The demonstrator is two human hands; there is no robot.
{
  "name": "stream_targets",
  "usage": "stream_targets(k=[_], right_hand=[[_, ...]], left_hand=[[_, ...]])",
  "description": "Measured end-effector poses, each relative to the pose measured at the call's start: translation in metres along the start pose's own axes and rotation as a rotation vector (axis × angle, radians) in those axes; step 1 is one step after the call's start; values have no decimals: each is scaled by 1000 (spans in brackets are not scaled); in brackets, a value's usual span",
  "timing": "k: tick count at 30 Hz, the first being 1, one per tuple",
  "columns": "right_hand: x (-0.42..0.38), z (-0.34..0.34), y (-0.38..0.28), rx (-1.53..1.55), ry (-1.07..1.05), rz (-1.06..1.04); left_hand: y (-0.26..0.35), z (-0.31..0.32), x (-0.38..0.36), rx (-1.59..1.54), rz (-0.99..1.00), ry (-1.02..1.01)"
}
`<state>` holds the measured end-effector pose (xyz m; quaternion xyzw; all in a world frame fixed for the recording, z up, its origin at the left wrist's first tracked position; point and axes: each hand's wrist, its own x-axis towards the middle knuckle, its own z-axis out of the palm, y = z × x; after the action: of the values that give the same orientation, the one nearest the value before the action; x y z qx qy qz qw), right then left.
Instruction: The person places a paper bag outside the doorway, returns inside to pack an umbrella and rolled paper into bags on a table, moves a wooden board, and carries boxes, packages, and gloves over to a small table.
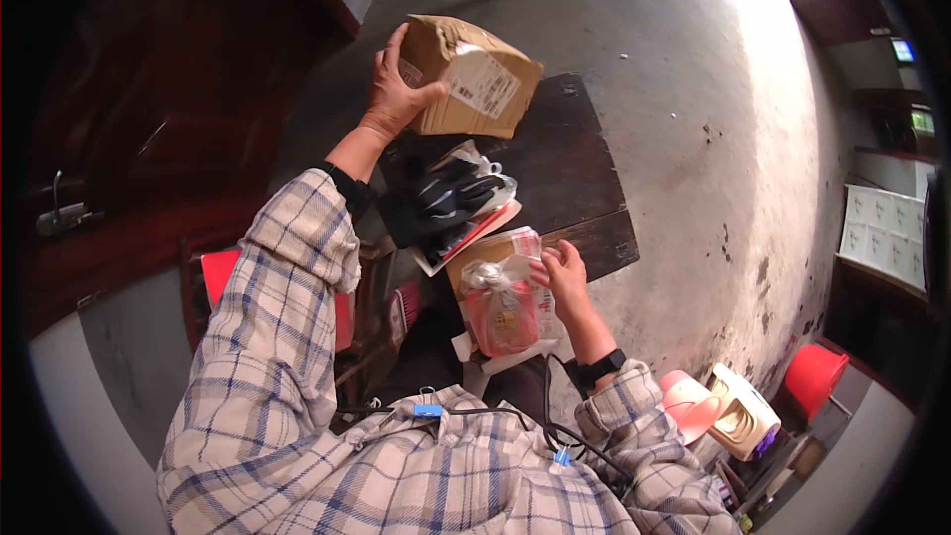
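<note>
My left hand (398,94) grips a brown cardboard box (475,79) by its left end, thumb on the front and fingers over the top. The box is tilted, with a white printed label facing me, above the far part of a dark wooden table (565,149). Closer to me, a second, open carton (464,267) holds a red item in a knotted clear plastic bag (502,322). My right hand (563,277) is at this carton's right side, fingers partly spread, fingertips right at the plastic and the pale flap.
Black items in clear plastic (451,193) lie on the table between the boxes, over a red-edged flat packet (475,233). A black cable (550,416) runs across my lap. A pink container (688,401), a cream container (743,411) and a red bucket (815,379) stand at right.
</note>
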<state>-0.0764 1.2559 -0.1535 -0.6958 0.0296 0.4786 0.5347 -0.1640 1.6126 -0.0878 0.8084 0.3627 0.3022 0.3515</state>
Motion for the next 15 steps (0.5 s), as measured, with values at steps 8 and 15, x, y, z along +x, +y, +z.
stream_targets(k=[8, 15], right_hand=[[-19, -45, 1, 182, 104, -35], [-34, -89, 30, 174, 232, -10]], left_hand=[[-9, 127, 22, -722, -520, -454], [1, 158, 14, 72, -710, -765]])
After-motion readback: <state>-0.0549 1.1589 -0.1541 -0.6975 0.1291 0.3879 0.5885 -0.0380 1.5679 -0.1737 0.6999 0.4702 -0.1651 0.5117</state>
